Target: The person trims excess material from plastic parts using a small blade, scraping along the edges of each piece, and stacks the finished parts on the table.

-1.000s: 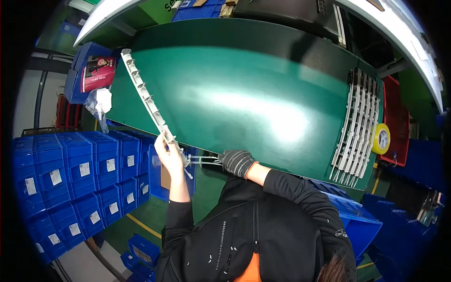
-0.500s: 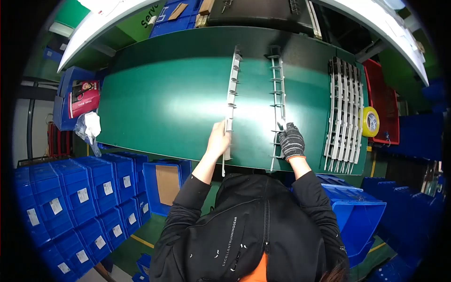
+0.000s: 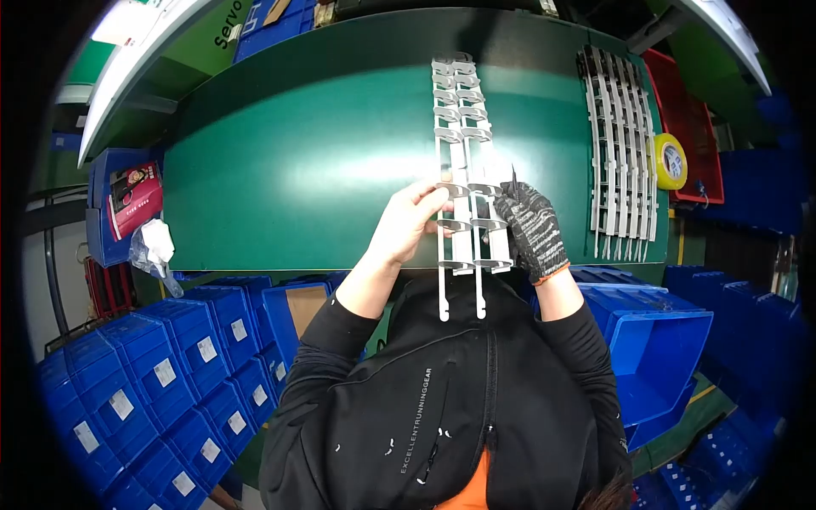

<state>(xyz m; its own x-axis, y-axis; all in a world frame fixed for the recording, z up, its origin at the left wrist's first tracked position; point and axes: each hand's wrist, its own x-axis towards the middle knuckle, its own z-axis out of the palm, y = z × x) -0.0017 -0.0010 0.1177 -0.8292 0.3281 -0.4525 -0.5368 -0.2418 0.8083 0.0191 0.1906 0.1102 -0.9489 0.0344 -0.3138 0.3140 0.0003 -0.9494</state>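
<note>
Two long pale slotted strips with curved tabs lie side by side over the green table, their hooked lower ends reaching past its near edge. My bare left hand pinches the left strip near its lower part. On the other side, my right hand, in a grey striped glove, is closed at the edge of the right strip; a small dark pointed item sticks up by its fingertips, too small to name. Several similar strips lie in a row at the table's right end.
A yellow tape roll stands beside the row of strips, near a red bin. Blue crates are stacked at the lower left, and a blue bin is at the lower right. A red packet is at the left.
The two strips, apart half a second ago, are now side by side with their tabs turned up. A second ago one strip was held out at the left. The view has shifted.
</note>
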